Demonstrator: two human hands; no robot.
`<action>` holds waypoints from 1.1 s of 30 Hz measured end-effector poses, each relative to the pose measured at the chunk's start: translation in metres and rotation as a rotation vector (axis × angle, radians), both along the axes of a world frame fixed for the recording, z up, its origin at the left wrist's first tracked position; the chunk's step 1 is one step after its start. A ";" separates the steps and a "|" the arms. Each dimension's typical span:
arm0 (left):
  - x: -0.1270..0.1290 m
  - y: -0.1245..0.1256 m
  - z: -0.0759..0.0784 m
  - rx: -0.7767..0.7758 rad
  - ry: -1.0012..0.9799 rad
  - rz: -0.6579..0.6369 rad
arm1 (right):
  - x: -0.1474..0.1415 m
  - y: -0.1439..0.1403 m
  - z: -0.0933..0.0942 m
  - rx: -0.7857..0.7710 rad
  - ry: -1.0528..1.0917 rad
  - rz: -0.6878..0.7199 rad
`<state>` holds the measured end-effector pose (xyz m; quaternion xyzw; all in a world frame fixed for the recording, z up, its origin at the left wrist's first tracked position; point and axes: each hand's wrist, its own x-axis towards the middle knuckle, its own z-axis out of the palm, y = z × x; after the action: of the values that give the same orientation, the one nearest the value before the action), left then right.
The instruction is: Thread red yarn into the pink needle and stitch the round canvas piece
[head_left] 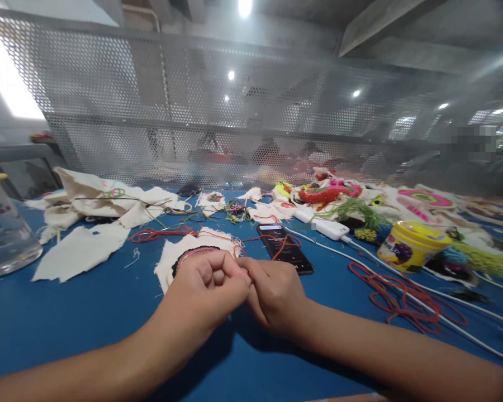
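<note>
My left hand (209, 287) and my right hand (276, 293) meet at the fingertips above the blue table (121, 329). Both are closed in a pinch. A small orange-red bit of yarn shows between the fingertips, and a strand of red yarn (291, 240) leads from there across the phone. Whether a needle is also held is hidden by the fingers. Just behind my left hand lies a frayed white cloth piece (167, 259) with a round black and pink stitched edge, partly covered by the hand. The black phone (272, 237) lies beyond my right hand.
A loose red cord bundle (402, 301) and white cables (331, 254) lie at right, near a yellow tub (414, 245). White cloth scraps (84, 248) and a clear bottle (8, 240) stand left. Colourful yarn pieces (331, 192) are heaped before a perforated metal screen (193, 111).
</note>
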<state>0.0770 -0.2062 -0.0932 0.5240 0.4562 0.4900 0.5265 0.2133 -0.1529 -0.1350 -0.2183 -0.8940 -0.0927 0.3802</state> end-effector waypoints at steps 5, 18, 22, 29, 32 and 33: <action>-0.001 0.001 0.002 0.099 0.123 0.051 | 0.000 0.000 0.000 -0.006 0.007 -0.010; -0.002 -0.002 0.009 0.290 0.416 0.150 | -0.003 0.000 0.001 0.084 -0.019 -0.031; -0.003 -0.002 0.009 0.319 0.443 0.143 | -0.002 0.001 0.000 0.082 -0.027 -0.031; -0.010 0.001 0.008 0.388 0.500 0.105 | -0.002 0.003 -0.001 0.076 -0.022 -0.027; -0.013 0.003 0.011 0.387 0.541 0.063 | -0.002 0.005 0.000 0.090 -0.032 -0.045; -0.014 0.004 0.012 0.382 0.547 0.051 | -0.002 0.005 0.000 0.101 -0.035 -0.049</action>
<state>0.0635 -0.2024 -0.0810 0.7138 0.4935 0.4209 0.2642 0.2108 -0.1477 -0.1351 -0.2191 -0.8890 -0.1506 0.3728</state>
